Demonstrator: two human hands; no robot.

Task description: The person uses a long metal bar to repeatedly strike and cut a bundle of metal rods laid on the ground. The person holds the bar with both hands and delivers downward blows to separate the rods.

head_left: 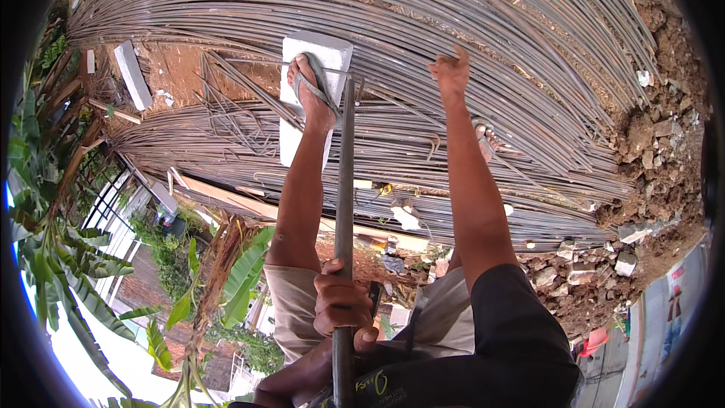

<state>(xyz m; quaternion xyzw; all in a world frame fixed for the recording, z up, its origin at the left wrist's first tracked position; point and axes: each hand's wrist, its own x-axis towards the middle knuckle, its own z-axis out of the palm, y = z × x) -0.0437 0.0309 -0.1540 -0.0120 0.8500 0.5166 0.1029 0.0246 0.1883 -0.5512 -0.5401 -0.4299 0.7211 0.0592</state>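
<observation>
My left hand (343, 304) is wrapped round a long grey metal pipe (343, 204), low on its length near my lap. The pipe runs away from me, and its far end lies beside a white block (294, 143). A thin steel rod (253, 61) crosses the block and meets the pipe near that end. My foot in a grey flip-flop (316, 91) presses on the block, over or beside the rod; the exact contact is hidden. My right hand (451, 74) is stretched out above the bars, its fingers apart and nothing visible in them.
Long steel bars (423, 23) cover the ground in wide bundles. Bent rods (230, 117) lie left of the block, near another white block (134, 75). A yellow tape measure (385, 190) rests by a plank (226, 198). Rubble (653, 151) lines the right; banana leaves (245, 276) stand left.
</observation>
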